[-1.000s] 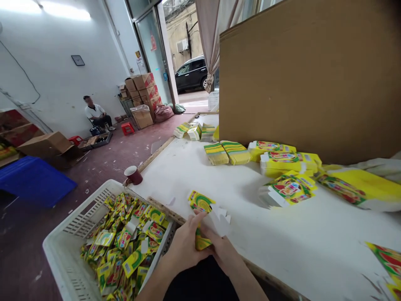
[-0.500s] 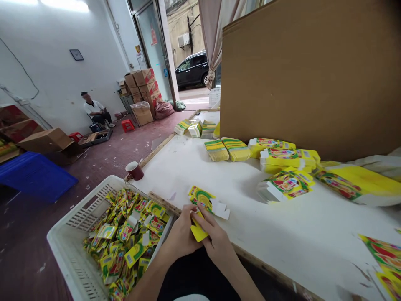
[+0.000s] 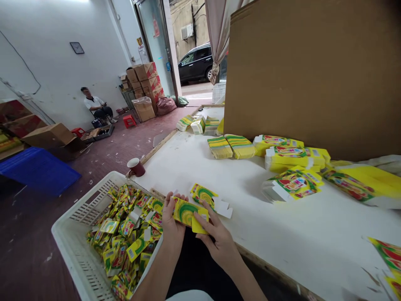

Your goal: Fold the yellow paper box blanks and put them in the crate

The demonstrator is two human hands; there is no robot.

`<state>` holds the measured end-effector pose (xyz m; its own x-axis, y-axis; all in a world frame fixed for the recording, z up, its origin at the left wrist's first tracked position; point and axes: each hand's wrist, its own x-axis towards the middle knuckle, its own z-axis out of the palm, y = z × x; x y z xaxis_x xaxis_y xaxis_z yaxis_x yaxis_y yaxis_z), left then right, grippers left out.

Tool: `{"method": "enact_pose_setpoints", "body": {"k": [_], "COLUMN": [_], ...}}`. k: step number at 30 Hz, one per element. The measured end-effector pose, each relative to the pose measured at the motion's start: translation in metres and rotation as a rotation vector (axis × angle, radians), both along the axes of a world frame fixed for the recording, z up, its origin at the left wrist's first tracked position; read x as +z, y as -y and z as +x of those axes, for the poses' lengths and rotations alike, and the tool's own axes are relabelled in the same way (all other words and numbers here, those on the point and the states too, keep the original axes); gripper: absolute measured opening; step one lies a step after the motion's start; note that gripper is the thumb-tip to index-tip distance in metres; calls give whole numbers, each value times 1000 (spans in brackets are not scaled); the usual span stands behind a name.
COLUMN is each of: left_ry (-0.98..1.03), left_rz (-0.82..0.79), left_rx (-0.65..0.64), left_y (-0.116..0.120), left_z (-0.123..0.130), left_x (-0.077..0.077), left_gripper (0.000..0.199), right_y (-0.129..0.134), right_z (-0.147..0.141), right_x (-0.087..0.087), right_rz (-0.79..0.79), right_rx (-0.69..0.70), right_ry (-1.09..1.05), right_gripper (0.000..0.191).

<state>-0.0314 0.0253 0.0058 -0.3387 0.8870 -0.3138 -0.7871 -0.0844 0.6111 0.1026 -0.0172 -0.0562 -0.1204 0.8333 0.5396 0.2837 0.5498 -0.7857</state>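
A small yellow and green carton [image 3: 184, 212] is held between both my hands above the table's near edge. My left hand [image 3: 171, 219] grips its left end, thumb on top. On the right end, my right hand [image 3: 213, 230] pinches the carton by a yellow flap. Just beyond my fingers, another flattened carton [image 3: 206, 196] with white flaps lies on the white table [image 3: 244, 184]. To the left of my arms stands a white plastic crate [image 3: 75, 234], heaped with small yellow cartons [image 3: 125, 234].
A maroon mug [image 3: 135, 167] stands at the table's left edge. Stacks of flat cartons [image 3: 232, 146] and piled cartons [image 3: 291, 184] lie before a tall cardboard sheet [image 3: 307, 79]. Across the room a person [image 3: 97, 104] sits by the wall. A blue bin [image 3: 37, 169] is on the floor.
The carton has turned in my hands, so its long printed side now faces up. My left hand has shifted left to its far end. The view has moved slightly.
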Motion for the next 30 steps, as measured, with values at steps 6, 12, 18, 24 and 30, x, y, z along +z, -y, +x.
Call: {"method": "enact_pose_setpoints", "body": {"k": [6,12,18,24,30], "left_ry": [185,151,-287,-1465,-1386], "left_rz": [-90,-105,36,-161,-69], "left_rx": [25,-29,18,233,-42], "left_y": [-3,5,8,-1,-4], "left_z": [1,9,-25,-140,-130], "left_x": [6,4,3,-4,-30], "left_gripper": [13,20,32,59,52], "right_y": [-4,-3,-12,-60,-67], "right_z": [-4,-23,-14,19,14], "right_x": [2,2,5,-20,-38], "right_rz": [-55,-207,-249,-341,-396], "right_rx": [-35,-151,-33,-397,-403], "right_ry": [-73,-250,-98,421,635], "right_gripper": [34,23,75,42,32]}}
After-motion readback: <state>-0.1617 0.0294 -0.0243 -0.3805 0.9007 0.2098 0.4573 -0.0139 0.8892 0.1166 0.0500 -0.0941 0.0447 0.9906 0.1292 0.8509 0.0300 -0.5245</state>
